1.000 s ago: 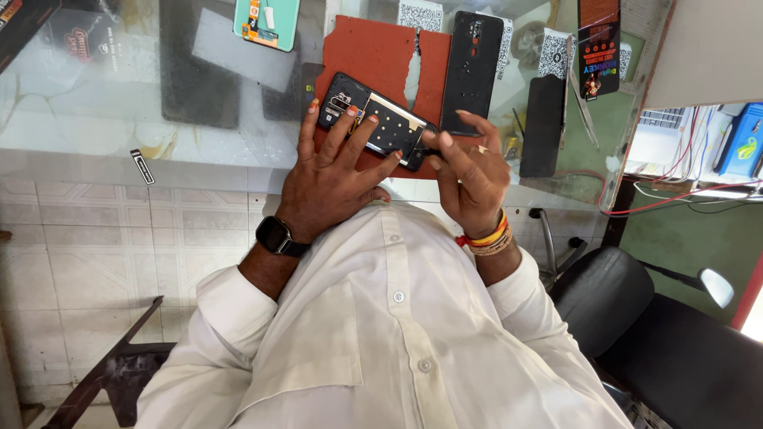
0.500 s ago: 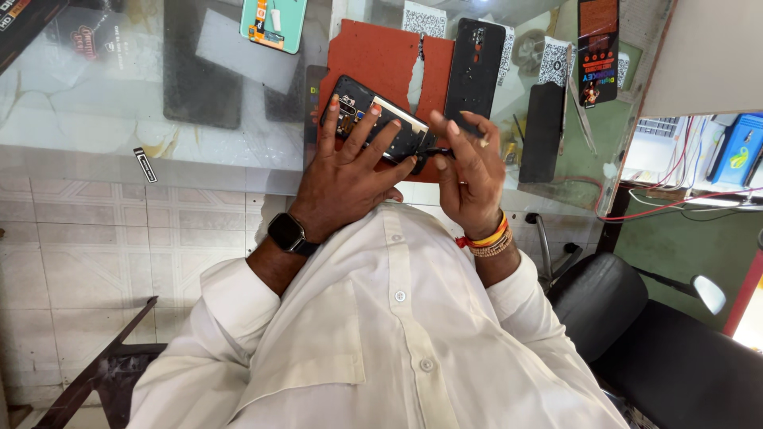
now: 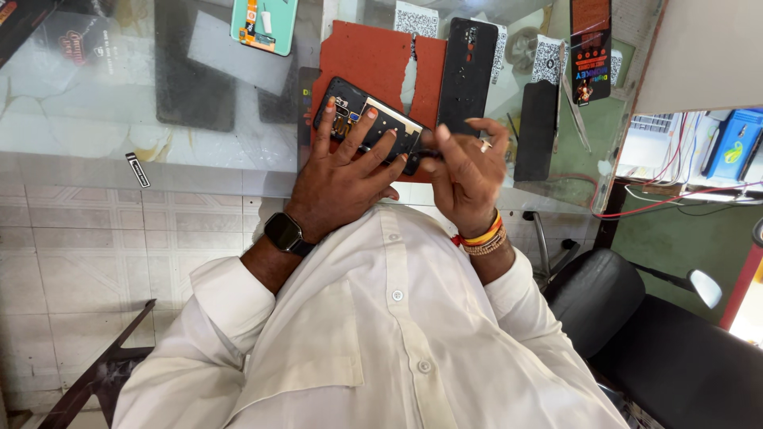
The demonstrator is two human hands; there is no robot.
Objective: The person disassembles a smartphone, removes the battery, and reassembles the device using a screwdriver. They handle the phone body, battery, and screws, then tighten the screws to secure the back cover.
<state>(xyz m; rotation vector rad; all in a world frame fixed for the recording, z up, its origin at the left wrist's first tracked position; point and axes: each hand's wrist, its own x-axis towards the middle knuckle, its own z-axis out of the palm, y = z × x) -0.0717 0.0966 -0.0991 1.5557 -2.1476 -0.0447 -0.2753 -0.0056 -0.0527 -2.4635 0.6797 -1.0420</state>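
Glass counter [image 3: 95, 135] under us, with a red mat [image 3: 373, 59] lying on it as the work spot, so we'll place everything off that mat. Our opened phone [image 3: 373, 123] sits on the mat's near edge, back off and insides showing, long axis running slantwise from the mat's left side down toward its near right corner.

Left hand [image 3: 338, 179] is spread flat on the phone, fingers fanned out and pressing it down, not curled around it. Right hand [image 3: 465, 171] is pinched mostly closed at the phone's lower right end, thumb and fingers bunched on something small and dark there; we can't tell whether it's a tool or a part. So the right hand is the one at the working end, and the left just pins.

A black back cover [image 3: 469, 71] stands along the mat's right edge, touching it, close above the right hand. A green-backed panel [image 3: 264, 24] lies well left of the mat.
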